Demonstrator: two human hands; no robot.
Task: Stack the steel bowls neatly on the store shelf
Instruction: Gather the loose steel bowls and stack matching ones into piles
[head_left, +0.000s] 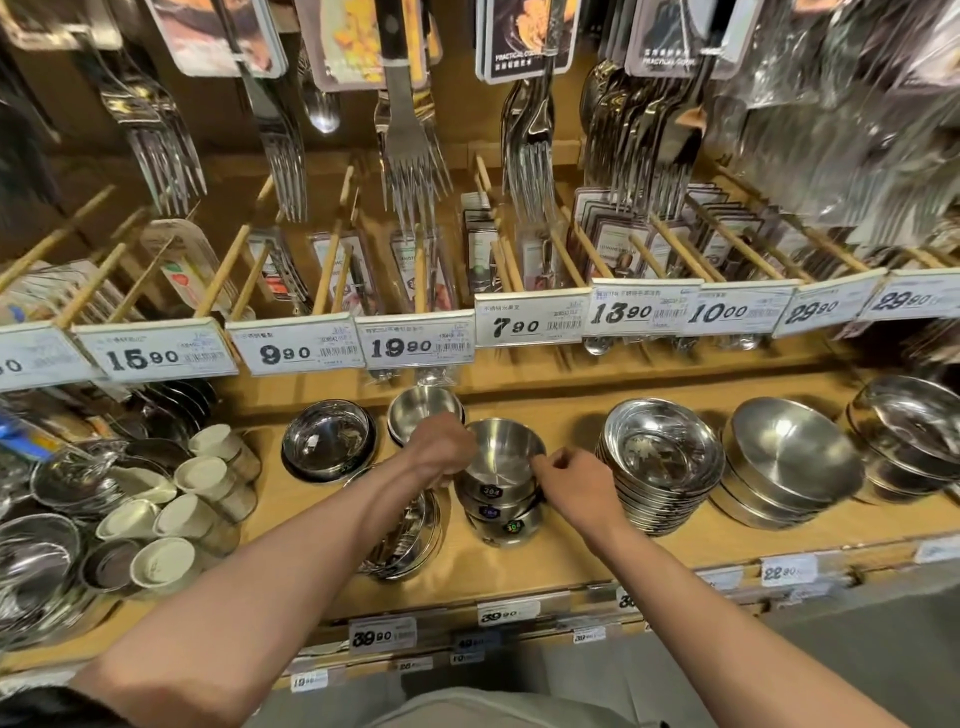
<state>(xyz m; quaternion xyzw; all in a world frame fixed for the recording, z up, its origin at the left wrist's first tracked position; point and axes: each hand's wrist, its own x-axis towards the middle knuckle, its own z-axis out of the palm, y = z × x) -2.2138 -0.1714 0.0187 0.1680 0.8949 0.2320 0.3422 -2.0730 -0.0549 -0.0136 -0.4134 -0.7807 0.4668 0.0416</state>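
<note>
At the middle of the wooden shelf (571, 551), a short stack of bowls (501, 506) is already formed. Its top bowl (501, 449) is pinched at the rim by the left hand (441, 449) and the right hand (574, 480), fingers curled. Settling it level is judged unfinished; neighbouring piles (660, 462) seem stacked.

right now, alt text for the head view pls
Both hands, left and right, grip the rim of the top brushed steel bowl on a short stack on a wooden store shelf, with shiny steel bowl stacks alongside.
</note>
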